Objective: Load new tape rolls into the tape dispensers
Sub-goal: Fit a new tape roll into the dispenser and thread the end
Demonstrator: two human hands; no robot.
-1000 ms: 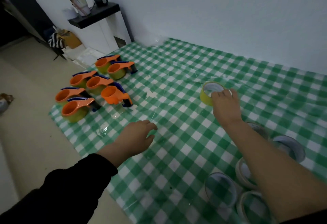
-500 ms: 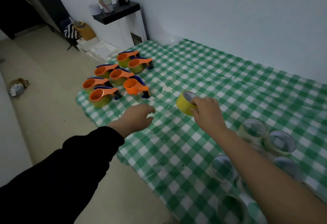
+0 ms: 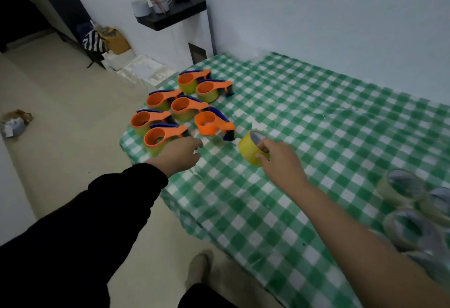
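My right hand (image 3: 277, 161) grips a yellow tape roll (image 3: 249, 148) by its rim and holds it just above the green checked cloth (image 3: 316, 122), close to an orange dispenser with no roll (image 3: 210, 125). Several more orange dispensers with yellow-green rolls (image 3: 175, 108) lie in a cluster at the cloth's left corner. My left hand (image 3: 181, 155) hovers with relaxed fingers beside the nearest loaded dispenser (image 3: 159, 138) and holds nothing.
Several pale tape rolls (image 3: 404, 186) are piled at the right edge of the cloth. A black shelf (image 3: 170, 16) with a cup and a dark roll hangs on the wall behind. Beige floor lies left of the cloth, and my foot (image 3: 198, 268) shows below.
My right hand picked the yellow roll up off the cloth and carried it left toward the dispensers. My left hand moved forward to the nearest dispenser.
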